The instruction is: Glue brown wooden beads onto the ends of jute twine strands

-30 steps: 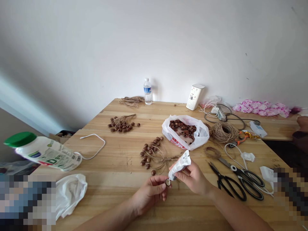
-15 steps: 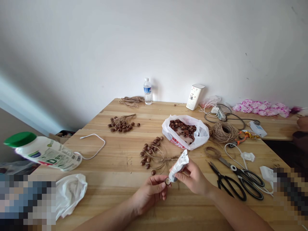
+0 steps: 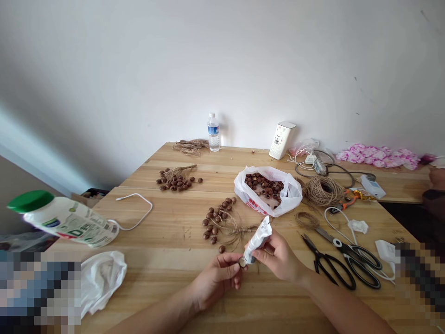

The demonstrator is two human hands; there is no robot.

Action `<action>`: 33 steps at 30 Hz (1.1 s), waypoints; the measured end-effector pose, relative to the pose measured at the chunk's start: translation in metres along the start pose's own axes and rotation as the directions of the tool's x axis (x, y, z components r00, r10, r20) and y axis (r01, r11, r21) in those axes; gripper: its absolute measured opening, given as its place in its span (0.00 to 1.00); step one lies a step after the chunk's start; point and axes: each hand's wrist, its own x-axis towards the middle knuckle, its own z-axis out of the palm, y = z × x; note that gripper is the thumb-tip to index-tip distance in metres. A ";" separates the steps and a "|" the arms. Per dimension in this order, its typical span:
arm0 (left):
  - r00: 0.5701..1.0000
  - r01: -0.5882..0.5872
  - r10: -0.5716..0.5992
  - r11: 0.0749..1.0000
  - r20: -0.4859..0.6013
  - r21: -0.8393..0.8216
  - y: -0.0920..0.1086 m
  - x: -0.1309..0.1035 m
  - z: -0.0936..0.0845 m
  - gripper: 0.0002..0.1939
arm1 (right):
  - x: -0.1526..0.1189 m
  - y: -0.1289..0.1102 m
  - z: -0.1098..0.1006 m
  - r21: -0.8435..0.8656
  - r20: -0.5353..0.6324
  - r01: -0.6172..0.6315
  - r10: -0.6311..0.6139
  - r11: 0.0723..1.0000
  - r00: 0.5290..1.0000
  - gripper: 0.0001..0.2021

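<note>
At the left end of the wooden tabletop [image 3: 156,222], a white container [image 3: 78,222] with a green lid is noted, with a crumpled white bag [image 3: 104,278] nearer the viewer. A white cable [image 3: 150,211] curves beside the container. Further right lies a bunch of brown nuts [image 3: 177,182] with twine stems; behind it, a bundle of loose twine [image 3: 191,147] lies near the far edge, next to an upright water bottle [image 3: 213,134]. A second cluster of brown nuts [image 3: 214,223], likewise strung on twine, lies just beyond the hands. The left hand [image 3: 218,278] has its fingers closed around the edge of a half shell [image 3: 242,263], its pale inner face visible, held in front of that cluster. The fingers of the right hand [image 3: 281,260] grasp a white tube [image 3: 257,240], tilted with its lower end at the shell; contact between the two cannot be confirmed. Behind the tube sits a white plastic bag of shells [image 3: 294,191], with a pale box [image 3: 282,140] standing farther back. To the right are a twine coil [image 3: 324,191], black scissors [image 3: 330,265] and, alongside, grey-and-black scissors [image 3: 358,260].
</note>
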 end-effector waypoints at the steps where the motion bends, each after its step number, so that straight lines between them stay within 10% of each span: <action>1: 1.000 -0.001 0.001 1.000 0.000 -0.001 0.000 0.000 0.000 0.11 | 0.000 0.000 0.000 -0.002 -0.001 -0.002 0.002 1.000 1.000 0.11; 33: 0.998 0.056 -0.057 0.998 0.020 0.039 0.002 -0.002 0.001 0.11 | 0.000 0.004 0.000 0.039 -0.034 -0.001 0.003 0.999 0.999 0.12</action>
